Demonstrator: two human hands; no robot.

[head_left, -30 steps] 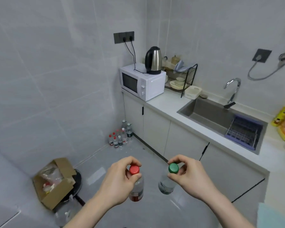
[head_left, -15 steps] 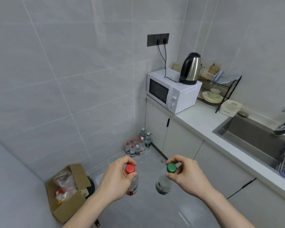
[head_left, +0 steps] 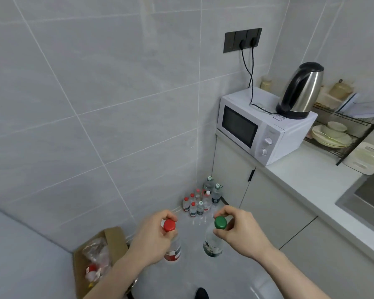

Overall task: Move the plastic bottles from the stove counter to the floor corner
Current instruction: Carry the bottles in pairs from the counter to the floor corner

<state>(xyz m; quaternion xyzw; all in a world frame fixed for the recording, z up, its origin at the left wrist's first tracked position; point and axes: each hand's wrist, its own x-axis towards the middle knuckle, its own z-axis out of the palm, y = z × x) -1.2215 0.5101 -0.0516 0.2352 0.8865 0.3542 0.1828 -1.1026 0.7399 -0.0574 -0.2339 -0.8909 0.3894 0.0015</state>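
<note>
Carry step in hand. Left hand [head_left: 153, 238] pinching neck of red-capped bottle [head_left: 171, 240] just under the cap; right hand [head_left: 240, 231] pinching neck of green-capped bottle [head_left: 214, 238] likewise. Both bottles hanging upright, clear of the floor [head_left: 203, 272], apart from each other. Cluster of bottles [head_left: 201, 201] standing in the floor corner by the cabinet [head_left: 231, 169], ahead of both hands. Next move, judged: close on the corner, lower both, set upright at the near edge of the cluster without toppling any, then release. Cardboard box [head_left: 99, 255] at left wall.
</note>
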